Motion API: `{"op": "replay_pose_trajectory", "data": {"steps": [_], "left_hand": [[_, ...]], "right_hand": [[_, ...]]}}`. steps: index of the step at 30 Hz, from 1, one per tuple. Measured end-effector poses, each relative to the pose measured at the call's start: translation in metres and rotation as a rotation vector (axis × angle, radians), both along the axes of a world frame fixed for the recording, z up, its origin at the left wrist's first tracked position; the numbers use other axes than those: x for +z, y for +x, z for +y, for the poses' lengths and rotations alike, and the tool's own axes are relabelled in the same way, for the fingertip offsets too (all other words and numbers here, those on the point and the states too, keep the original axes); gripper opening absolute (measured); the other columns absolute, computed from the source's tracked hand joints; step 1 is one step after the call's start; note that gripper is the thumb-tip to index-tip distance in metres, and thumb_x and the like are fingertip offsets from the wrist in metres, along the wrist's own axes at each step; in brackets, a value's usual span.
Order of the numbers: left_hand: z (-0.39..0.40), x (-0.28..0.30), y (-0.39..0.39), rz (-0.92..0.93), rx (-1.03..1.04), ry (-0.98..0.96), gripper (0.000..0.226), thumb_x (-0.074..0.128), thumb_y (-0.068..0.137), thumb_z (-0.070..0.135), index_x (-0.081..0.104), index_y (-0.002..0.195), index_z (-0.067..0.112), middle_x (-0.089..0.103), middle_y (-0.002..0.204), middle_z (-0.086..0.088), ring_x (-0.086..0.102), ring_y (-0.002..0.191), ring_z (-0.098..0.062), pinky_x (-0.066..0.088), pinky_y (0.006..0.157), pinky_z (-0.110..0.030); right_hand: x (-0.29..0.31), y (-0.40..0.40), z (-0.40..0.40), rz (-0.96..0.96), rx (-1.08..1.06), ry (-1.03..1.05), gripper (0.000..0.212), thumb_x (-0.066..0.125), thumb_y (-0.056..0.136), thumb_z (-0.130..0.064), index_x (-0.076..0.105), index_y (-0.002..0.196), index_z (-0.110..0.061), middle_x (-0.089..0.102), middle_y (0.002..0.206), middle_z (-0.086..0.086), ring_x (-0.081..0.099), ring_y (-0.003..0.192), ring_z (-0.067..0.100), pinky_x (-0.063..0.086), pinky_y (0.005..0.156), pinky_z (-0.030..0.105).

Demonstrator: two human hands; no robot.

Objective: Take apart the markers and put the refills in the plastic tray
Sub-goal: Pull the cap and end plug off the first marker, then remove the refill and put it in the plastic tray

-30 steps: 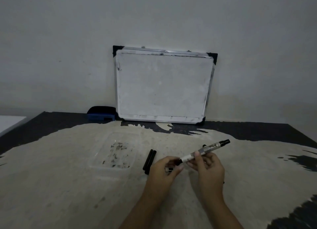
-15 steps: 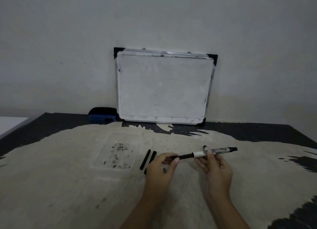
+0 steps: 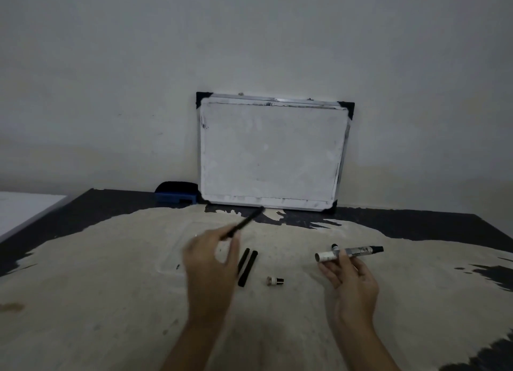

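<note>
Left hand [image 3: 206, 262] is pinching a thin black refill [image 3: 244, 223] that angles up toward the whiteboard [image 3: 273, 152], right above the clear plastic tray [image 3: 169, 268], which is pretty hard to make out on the worn table [image 3: 111, 301]. Right hand [image 3: 351, 277] has its fingers wrapped around the empty marker barrel [image 3: 350, 252], held level off to the side. Two more black refills [image 3: 247, 266] lie side by side just right of the tray, and a tiny end plug [image 3: 275, 281] sits between the hands.
</note>
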State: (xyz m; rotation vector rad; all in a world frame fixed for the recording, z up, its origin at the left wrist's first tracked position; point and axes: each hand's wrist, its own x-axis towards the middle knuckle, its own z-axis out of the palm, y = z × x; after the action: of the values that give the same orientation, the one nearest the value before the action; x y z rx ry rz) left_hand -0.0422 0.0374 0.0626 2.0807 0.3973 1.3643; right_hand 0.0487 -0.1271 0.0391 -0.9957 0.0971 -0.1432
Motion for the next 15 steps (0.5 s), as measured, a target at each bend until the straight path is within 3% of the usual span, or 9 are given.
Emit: {"op": "replay_pose_trajectory", "data": {"steps": [1,3,10,15], "left_hand": [[0.011,0.004,-0.004,0.066,0.112,0.024,0.02,0.066,0.079,0.019,0.065,0.097,0.012,0.071,0.087,-0.002,0.063,0.081,-0.01,0.041,0.097,-0.037],[0.031,0.009,-0.011,0.231,0.273,0.05,0.018,0.068,0.079,0.02,0.067,0.096,0.014,0.072,0.087,-0.003,0.064,0.085,-0.018,0.025,0.104,-0.046],[0.056,-0.001,-0.011,0.606,0.422,0.038,0.005,0.072,0.076,0.018,0.071,0.08,0.015,0.07,0.07,-0.006,0.057,0.093,-0.03,0.011,0.104,-0.052],[0.054,-0.002,-0.01,0.722,0.42,0.014,0.013,0.065,0.081,0.024,0.07,0.09,0.016,0.071,0.085,-0.007,0.056,0.099,-0.029,0.009,0.105,-0.051]], "right_hand": [[0.0,-0.001,0.0,-0.002,0.006,-0.031,0.022,0.058,0.089,-0.012,0.06,0.103,0.004,0.066,0.09,0.019,0.069,0.059,0.013,0.057,0.054,0.021],[0.001,-0.002,0.001,-0.01,0.018,-0.098,0.023,0.057,0.089,-0.011,0.059,0.106,0.005,0.067,0.09,0.021,0.069,0.059,0.015,0.058,0.053,0.022],[0.004,-0.01,0.005,-0.051,0.068,-0.224,0.02,0.056,0.089,-0.008,0.059,0.105,0.004,0.068,0.089,0.023,0.068,0.067,0.025,0.058,0.053,0.022],[0.007,-0.013,0.006,-0.045,0.114,-0.207,0.02,0.056,0.089,-0.008,0.059,0.106,0.003,0.068,0.09,0.023,0.069,0.061,0.02,0.057,0.051,0.021]]}}
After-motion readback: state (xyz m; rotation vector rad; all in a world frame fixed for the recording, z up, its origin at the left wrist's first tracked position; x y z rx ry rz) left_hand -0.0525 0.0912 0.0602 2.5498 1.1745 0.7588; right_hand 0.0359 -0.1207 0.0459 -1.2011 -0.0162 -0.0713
